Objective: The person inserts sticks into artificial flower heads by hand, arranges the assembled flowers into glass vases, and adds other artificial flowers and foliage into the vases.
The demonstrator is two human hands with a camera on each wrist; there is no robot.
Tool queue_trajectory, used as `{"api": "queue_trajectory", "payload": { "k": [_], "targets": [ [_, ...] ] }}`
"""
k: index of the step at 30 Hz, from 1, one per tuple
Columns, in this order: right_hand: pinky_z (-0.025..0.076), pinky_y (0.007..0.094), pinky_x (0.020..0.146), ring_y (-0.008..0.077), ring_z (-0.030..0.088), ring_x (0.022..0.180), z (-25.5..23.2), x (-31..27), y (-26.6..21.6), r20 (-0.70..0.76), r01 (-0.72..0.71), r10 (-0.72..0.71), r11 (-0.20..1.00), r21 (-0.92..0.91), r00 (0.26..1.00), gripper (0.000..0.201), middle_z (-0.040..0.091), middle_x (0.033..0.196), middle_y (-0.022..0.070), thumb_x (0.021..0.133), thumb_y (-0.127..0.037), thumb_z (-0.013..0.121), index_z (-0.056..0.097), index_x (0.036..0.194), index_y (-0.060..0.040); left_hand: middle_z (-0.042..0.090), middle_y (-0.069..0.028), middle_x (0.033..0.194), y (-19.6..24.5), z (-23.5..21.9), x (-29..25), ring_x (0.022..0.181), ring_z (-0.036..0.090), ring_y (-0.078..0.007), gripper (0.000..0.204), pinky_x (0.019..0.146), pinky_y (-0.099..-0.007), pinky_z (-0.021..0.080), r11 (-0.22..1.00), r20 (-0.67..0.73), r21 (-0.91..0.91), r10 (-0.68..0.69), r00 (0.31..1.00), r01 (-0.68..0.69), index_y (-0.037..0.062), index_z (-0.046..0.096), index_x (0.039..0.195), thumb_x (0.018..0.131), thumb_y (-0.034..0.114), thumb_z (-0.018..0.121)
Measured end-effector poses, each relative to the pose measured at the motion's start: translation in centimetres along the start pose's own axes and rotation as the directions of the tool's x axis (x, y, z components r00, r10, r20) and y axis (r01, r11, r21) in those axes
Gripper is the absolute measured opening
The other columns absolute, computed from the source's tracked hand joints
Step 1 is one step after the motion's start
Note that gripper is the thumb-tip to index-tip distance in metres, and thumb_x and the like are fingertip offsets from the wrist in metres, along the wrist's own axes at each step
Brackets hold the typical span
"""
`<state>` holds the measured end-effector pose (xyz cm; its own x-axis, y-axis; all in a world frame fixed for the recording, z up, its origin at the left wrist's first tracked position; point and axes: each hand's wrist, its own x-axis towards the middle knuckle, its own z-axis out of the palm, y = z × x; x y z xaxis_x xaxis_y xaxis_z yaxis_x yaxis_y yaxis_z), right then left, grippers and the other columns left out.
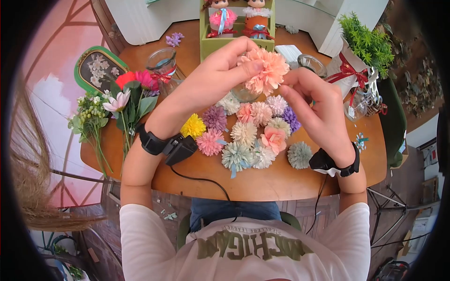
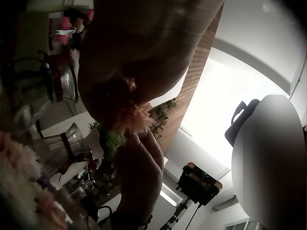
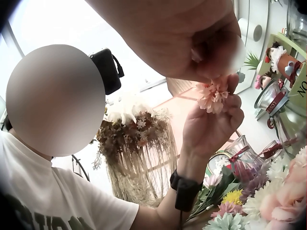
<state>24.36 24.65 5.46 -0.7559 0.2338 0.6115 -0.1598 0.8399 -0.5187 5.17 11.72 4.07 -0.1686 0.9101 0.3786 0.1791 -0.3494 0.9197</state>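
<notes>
Above the table, in the head view, my left hand (image 1: 232,65) grips a peach artificial flower head (image 1: 267,70), thumb against its petals. My right hand (image 1: 315,97) pinches the petals at its right edge with thumb and forefinger. Seen from the left wrist, the right fingertips meet at the rim of the peach bloom (image 2: 132,119). The right wrist view has the left hand (image 3: 213,122) curled behind the same bloom. Just below both hands lie several loose flower heads, among them a yellow one (image 1: 193,126), a purple one (image 1: 215,118) and a pale teal one (image 1: 236,156).
On the left are stemmed flowers (image 1: 123,100) and a green-framed floral plaque (image 1: 97,68). A ribboned glass vase (image 1: 161,63) stands near them. At the back is a green box (image 1: 206,47) with two dolls; a potted plant (image 1: 365,42) stands at right. Cables hang from both wrists.
</notes>
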Motion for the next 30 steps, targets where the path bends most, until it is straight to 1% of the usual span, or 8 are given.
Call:
{"api": "queue_trajectory", "payload": {
  "k": [9,12,15,17,18,22,26,30],
  "targets": [
    [0.044,0.0362,0.052,0.0281,0.06,0.055,-0.2,0.2,1.0,0.103,-0.088,0.087,0.996,0.001,0.991,0.014,0.06,0.065,0.0119,0.09,-0.01,0.069,0.061,0.098,-0.002,0.065,-0.0021,0.108,-0.3,1.2,0.2,0.095,0.061,-0.0068,0.024,0.082,-0.0254,0.05,0.996,-0.014,-0.038,0.079,0.997,-0.08,0.0032,0.055,0.116,0.105,0.024,0.06],
    [0.043,0.0344,0.054,0.0207,0.062,0.064,-0.7,0.6,2.0,-0.086,0.126,-0.131,0.99,-0.067,0.988,0.019,0.064,0.079,0.0103,0.085,-0.012,0.071,0.065,0.098,0.0,0.065,-0.0054,0.113,-0.9,2.8,0.4,0.099,0.062,-0.0078,0.028,0.082,-0.0261,0.051,0.992,-0.144,-0.073,0.095,0.985,-0.107,0.0017,0.055,0.117,0.105,0.026,0.061],
    [0.045,0.0285,0.056,0.0147,0.062,0.07,-3.7,1.1,1.8,-0.115,0.057,-0.093,0.957,-0.283,0.989,0.016,0.063,0.085,0.0075,0.084,-0.013,0.072,0.067,0.093,0.0003,0.064,-0.0096,0.116,-2.1,3.1,0.5,0.098,0.064,-0.0134,0.033,0.085,-0.0294,0.051,0.988,-0.207,0.109,0.132,0.969,-0.112,0.0009,0.056,0.117,0.102,0.029,0.063],
    [0.042,0.0211,0.064,0.0033,0.052,0.073,-4.9,0.6,2.6,-0.239,-0.083,0.055,0.99,-0.11,0.97,0.014,0.061,0.08,-0.0031,0.09,-0.004,0.07,0.065,0.101,0.0017,0.062,-0.0139,0.122,-2.8,3.0,0.3,0.102,0.065,-0.0239,0.035,0.091,-0.0367,0.051,0.775,-0.048,0.629,0.122,0.991,-0.065,0.001,0.06,0.117,0.096,0.028,0.067],
    [0.043,0.0209,0.064,0.003,0.053,0.073,-5.6,0.7,2.8,-0.248,-0.079,0.065,0.996,-0.047,0.967,0.014,0.062,0.082,-0.0029,0.091,-0.005,0.069,0.066,0.102,0.0031,0.061,-0.0138,0.129,-3.3,3.0,0.4,0.117,0.061,-0.0288,0.035,0.1,-0.0389,0.049,0.611,0.129,0.765,0.166,0.978,-0.205,0.0015,0.061,0.121,0.095,0.024,0.067],
    [0.042,0.0199,0.064,0.0026,0.056,0.075,-6.3,0.8,1.0,-0.337,-0.075,0.145,0.974,0.212,0.93,0.018,0.065,0.085,-0.002,0.094,-0.006,0.067,0.068,0.108,0.0052,0.052,-0.0183,0.145,-4.9,6.0,0.2,0.139,0.044,-0.0362,0.044,0.111,-0.0488,0.038,0.553,0.484,0.69,0.127,0.866,-0.467,0.0053,0.061,0.129,0.095,0.033,0.066],
    [0.041,0.019,0.062,0.0021,0.057,0.075,-7.7,-0.3,1.0,-0.183,-0.085,0.11,0.987,0.139,0.977,0.023,0.069,0.09,0.0005,0.095,-0.008,0.067,0.069,0.114,0.0039,0.043,-0.0175,0.154,-5.9,9.1,0.5,0.143,0.034,-0.0463,0.058,0.115,-0.0626,0.027,0.531,0.649,0.638,0.021,0.761,-0.558,0.016,0.058,0.139,0.094,0.052,0.062],
    [0.043,0.0194,0.061,0.0022,0.058,0.073,-6.7,-0.4,-0.1,-0.167,-0.142,0.14,0.99,-0.002,0.976,0.022,0.07,0.086,-0.0007,0.094,-0.009,0.068,0.07,0.112,0.0029,0.046,-0.0164,0.151,-7.6,11.1,-0.1,0.144,0.033,-0.0441,0.057,0.115,-0.0669,0.023,0.422,0.657,0.685,-0.007,0.753,-0.594,0.0187,0.06,0.139,0.095,0.054,0.06]
  ]
}}
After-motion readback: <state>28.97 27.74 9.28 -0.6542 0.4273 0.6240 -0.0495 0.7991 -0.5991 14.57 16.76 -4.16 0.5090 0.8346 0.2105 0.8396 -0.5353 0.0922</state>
